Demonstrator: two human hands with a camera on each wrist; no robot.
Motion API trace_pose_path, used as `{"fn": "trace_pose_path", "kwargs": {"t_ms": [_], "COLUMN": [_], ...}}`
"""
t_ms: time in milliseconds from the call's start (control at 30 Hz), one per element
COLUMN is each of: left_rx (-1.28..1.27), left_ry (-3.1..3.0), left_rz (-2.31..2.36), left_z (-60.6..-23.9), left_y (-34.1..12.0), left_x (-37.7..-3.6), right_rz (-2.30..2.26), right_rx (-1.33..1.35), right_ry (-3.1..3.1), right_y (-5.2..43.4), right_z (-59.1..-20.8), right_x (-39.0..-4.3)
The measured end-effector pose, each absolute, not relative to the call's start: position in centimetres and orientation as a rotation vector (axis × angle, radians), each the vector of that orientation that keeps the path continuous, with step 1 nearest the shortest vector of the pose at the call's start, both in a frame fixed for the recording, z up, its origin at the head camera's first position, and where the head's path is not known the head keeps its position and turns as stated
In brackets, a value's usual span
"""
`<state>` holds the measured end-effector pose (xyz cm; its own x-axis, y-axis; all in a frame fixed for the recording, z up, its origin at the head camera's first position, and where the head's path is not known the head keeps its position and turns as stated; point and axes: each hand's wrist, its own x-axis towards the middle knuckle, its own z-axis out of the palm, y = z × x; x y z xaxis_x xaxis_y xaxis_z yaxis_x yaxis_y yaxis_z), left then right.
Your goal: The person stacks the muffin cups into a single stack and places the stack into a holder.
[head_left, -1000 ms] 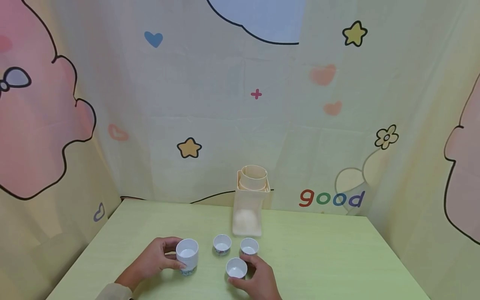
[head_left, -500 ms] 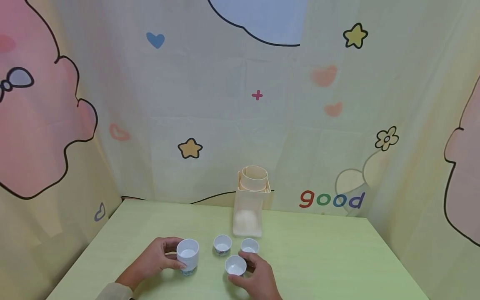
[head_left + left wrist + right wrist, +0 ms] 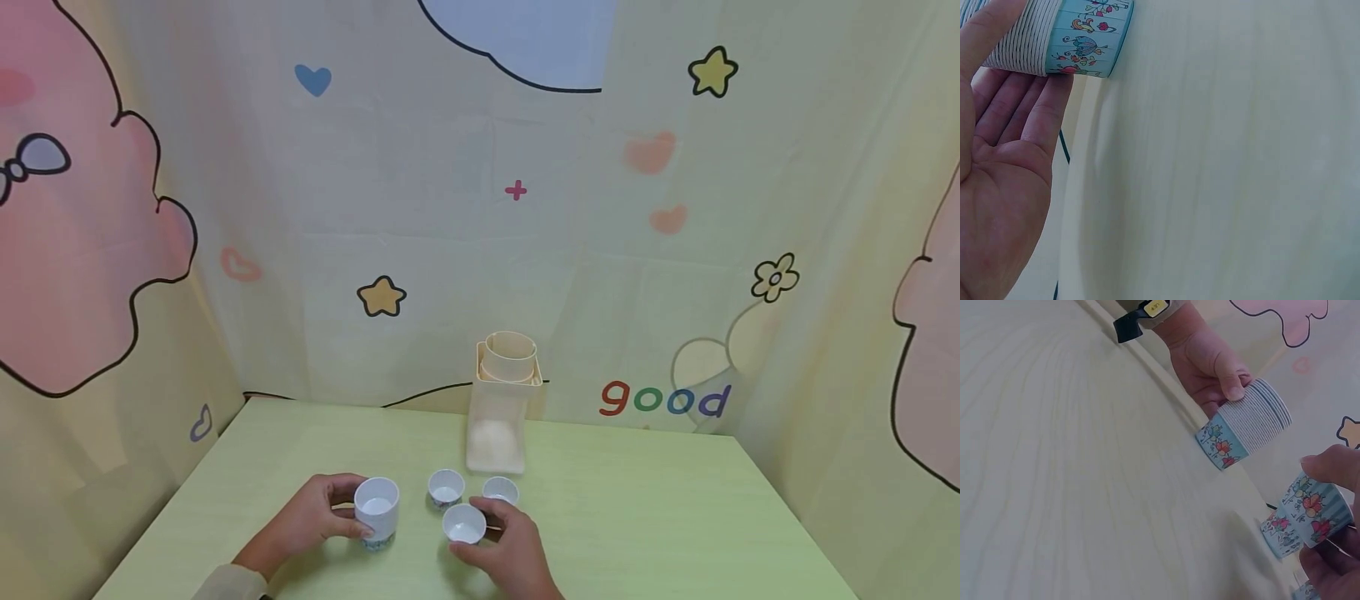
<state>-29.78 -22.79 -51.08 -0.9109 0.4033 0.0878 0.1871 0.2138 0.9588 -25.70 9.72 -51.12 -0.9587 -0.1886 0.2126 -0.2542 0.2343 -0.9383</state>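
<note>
A tall white ribbed cup (image 3: 377, 508) with a blue flowered band stands on the pale green table (image 3: 637, 517). My left hand (image 3: 339, 513) grips its side. In the left wrist view the fingers (image 3: 1035, 119) lie against the cup (image 3: 1066, 37). My right hand (image 3: 483, 533) holds a small white cup (image 3: 463, 523) just above the table. The right wrist view shows this small flowered cup (image 3: 1317, 509) pinched under the thumb, with the tall cup (image 3: 1244, 431) and left hand (image 3: 1210, 362) beyond it. Two more small cups (image 3: 446, 487) (image 3: 500, 490) stand just behind.
A cream plastic container (image 3: 498, 408) with a round open neck, holding some white grains, stands at the back of the table against a cartoon-printed cloth backdrop. The table's edges run left and right of the hands.
My right hand has raised the small cup and carried it a little away from me, toward the two other small cups. The left hand and tall cup have stayed put.
</note>
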Motion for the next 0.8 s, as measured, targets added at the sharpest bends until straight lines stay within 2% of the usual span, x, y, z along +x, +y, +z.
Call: {"fn": "trace_pose_path", "kwargs": {"t_ms": [800], "left_rx": [0.601], "left_ry": [2.299], "left_rz": [1.786], "left_z": [-51.3], "left_y": [-22.9], "left_x": [-29.9], "right_rz": [1.905], "right_rx": [0.462], "right_ry": [-2.348], "right_y": [6.1], "right_z": [-48.3], "right_x": [-27.0]}}
